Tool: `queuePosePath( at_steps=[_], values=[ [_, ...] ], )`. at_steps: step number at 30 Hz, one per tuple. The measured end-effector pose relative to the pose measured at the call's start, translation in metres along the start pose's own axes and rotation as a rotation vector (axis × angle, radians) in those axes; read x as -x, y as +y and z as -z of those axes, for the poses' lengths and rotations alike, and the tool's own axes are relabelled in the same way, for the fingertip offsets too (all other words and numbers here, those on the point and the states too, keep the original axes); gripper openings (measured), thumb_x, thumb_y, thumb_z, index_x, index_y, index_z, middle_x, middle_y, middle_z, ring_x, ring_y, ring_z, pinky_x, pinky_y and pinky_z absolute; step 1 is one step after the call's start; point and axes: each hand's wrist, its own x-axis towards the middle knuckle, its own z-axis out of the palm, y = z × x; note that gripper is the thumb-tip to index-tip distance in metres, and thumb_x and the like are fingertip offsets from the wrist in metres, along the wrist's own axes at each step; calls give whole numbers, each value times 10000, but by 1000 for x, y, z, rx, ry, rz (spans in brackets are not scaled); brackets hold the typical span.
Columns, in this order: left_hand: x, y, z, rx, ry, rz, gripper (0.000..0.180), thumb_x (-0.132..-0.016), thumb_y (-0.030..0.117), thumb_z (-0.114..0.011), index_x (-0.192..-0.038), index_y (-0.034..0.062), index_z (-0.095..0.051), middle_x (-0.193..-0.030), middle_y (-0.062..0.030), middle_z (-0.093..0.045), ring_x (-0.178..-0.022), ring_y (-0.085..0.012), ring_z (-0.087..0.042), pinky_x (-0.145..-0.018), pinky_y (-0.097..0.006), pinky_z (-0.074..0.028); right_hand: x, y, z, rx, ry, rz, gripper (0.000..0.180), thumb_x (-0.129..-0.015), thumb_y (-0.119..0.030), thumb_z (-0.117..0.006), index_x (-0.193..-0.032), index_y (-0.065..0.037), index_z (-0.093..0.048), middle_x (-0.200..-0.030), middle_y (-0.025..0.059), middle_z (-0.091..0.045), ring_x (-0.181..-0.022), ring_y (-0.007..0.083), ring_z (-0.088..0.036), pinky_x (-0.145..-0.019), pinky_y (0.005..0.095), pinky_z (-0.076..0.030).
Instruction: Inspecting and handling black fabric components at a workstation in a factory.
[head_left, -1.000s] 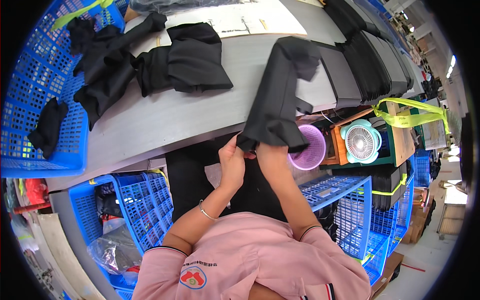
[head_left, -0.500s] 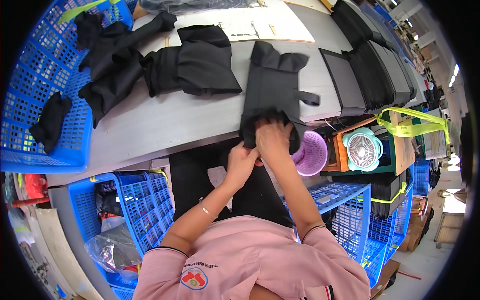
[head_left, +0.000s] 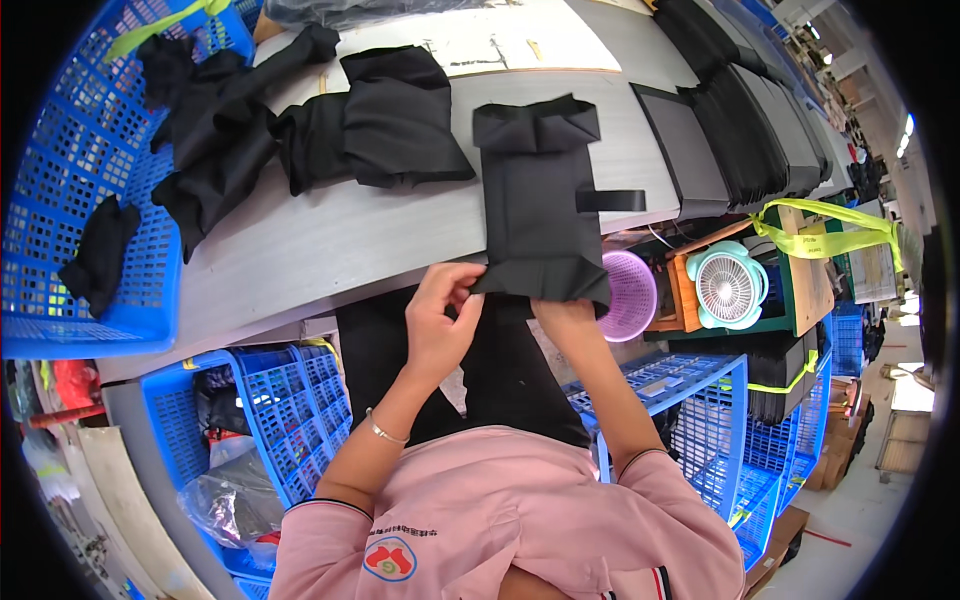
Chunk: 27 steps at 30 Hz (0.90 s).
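A black fabric piece (head_left: 540,205) lies lengthwise at the table's near edge, its far and near ends folded up like flaps. From its right side sticks out a short black strap (head_left: 612,201). My left hand (head_left: 445,315) pinches its near left corner between thumb and fingers. At the near right end, my right hand (head_left: 565,318) reaches in under the flap, which hides its fingers. To the left, more black fabric pieces (head_left: 405,120) lie crumpled in a row running to a blue basket (head_left: 150,330).
Stacks of flat black panels (head_left: 745,140) stand on the table at right. A purple basket (head_left: 630,297) and a small turquoise fan (head_left: 727,287) are below them. Blue crates (head_left: 290,400) flank my legs. A white board (head_left: 480,45) lies at the back of the table.
The fabric piece has been straightened and laid flatter, its strap now pointing right. My left hand has moved left to its corner; my right hand has slid from on top to beneath the flap.
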Motion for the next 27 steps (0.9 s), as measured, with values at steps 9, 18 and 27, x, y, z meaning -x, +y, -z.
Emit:
queuePosePath(
  at_steps=[9,18,27],
  values=[
    [-8,0,-1,833,-122,579,455,-987,277,-662,-1337,4,-561,-1321,-84,-611,-1159,-168,-606,-998,-321,-480,76,-55,66,-286,-203,244,248,-891,-181,-687,-1127,-119,-728,-1033,168,-714,-891,283,-714,-847,403,-548],
    [11,1,-3,662,-260,531,384,-982,270,-676,-1251,1,-623,-1163,-53,-685,-1047,-143,-642,-921,-301,-517,33,-5,130,-577,261,-316,164,-928,-133,-674,-976,14,-727,-922,109,-737,-892,254,-709,-792,301,-539],
    [19,-7,-10,789,-260,662,279,-994,222,-644,-1128,-22,-654,-1079,-58,-704,-971,-133,-665,-868,-270,-542,46,-20,93,-2072,-423,-558,274,-894,-141,-748,-1119,13,-722,-1024,33,-733,-921,109,-669,-836,267,-531]
  ],
)
